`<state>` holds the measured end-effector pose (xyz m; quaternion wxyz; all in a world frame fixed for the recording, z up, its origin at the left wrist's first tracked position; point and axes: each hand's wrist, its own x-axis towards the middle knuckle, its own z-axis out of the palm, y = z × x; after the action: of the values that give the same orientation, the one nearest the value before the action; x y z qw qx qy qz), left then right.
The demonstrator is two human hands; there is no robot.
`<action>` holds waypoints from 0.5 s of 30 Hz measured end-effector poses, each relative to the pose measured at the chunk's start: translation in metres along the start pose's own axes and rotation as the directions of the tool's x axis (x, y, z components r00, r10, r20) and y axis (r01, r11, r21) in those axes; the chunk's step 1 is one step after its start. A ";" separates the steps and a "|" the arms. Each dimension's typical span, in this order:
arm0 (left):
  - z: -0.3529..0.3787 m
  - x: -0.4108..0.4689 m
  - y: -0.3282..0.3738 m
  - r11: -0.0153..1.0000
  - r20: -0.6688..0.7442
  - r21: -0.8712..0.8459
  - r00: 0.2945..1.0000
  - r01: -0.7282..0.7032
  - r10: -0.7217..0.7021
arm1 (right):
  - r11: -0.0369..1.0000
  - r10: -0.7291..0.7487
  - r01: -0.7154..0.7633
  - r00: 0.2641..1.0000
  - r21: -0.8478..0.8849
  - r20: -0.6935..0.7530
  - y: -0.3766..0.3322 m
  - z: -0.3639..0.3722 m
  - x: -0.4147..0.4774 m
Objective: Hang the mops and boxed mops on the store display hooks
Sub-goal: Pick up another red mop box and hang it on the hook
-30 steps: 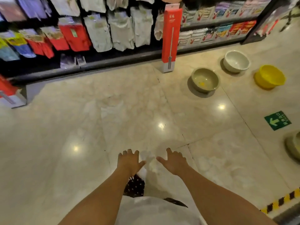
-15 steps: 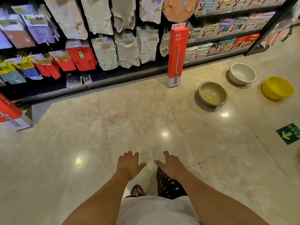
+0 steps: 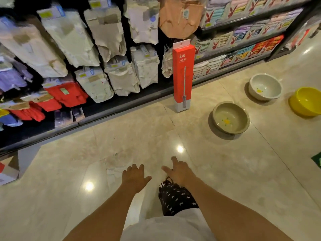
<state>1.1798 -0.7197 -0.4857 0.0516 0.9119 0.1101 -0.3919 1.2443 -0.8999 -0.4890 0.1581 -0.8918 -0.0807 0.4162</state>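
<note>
A tall red boxed mop [image 3: 183, 75] with a white base stands upright on the floor, leaning against the shelf edge ahead and slightly right. Another red and white box [image 3: 7, 168] shows partly at the far left edge. My left hand [image 3: 134, 177] and my right hand [image 3: 179, 171] are stretched out low in front of me over the floor, palms down, fingers spread, holding nothing. Both hands are well short of the upright box.
A dark display rack [image 3: 104, 112] holds packaged garments on hooks; stacked towels fill shelves [image 3: 243, 40] at the right. Three basins lie on the tiled floor: olive [image 3: 231, 118], white [image 3: 264, 86], yellow [image 3: 305, 101]. A green arrow sticker [image 3: 317, 160] marks the right edge.
The view has tilted up and moved closer to the rack; the upright boxed mop and basins now sit lower and larger. My hands stay empty and spread, my legs stepping forward.
</note>
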 end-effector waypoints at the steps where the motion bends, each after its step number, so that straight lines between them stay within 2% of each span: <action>1: -0.024 0.015 0.006 1.000 -0.010 -0.012 1.000 0.010 -0.010 | 1.000 -0.002 0.002 1.000 0.007 -0.010 0.001 -0.025 0.013; 6: -0.123 0.081 0.032 0.998 -0.115 -0.066 0.993 -0.005 -0.003 | 0.992 0.117 -0.108 0.984 0.066 -0.138 0.006 -0.141 0.085; 10: -0.154 0.118 0.039 0.998 -0.037 -0.057 0.999 -0.020 0.018 | 0.980 0.118 -0.094 0.984 0.175 -0.130 -0.013 -0.178 0.126; 12: -0.162 0.137 0.036 0.998 0.036 -0.068 0.999 0.000 0.003 | 0.989 0.091 -0.082 0.993 0.122 -0.071 -0.020 -0.182 0.140; 15: -0.187 0.178 0.027 0.998 0.069 -0.057 0.998 -0.008 0.012 | 0.996 0.047 -0.046 0.999 -0.073 0.012 -0.022 -0.197 0.167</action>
<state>1.4370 -0.6834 -0.4858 0.0830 0.8966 0.1149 -0.4196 1.5023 -0.8755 -0.4820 0.1154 -0.8957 -0.0759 0.4227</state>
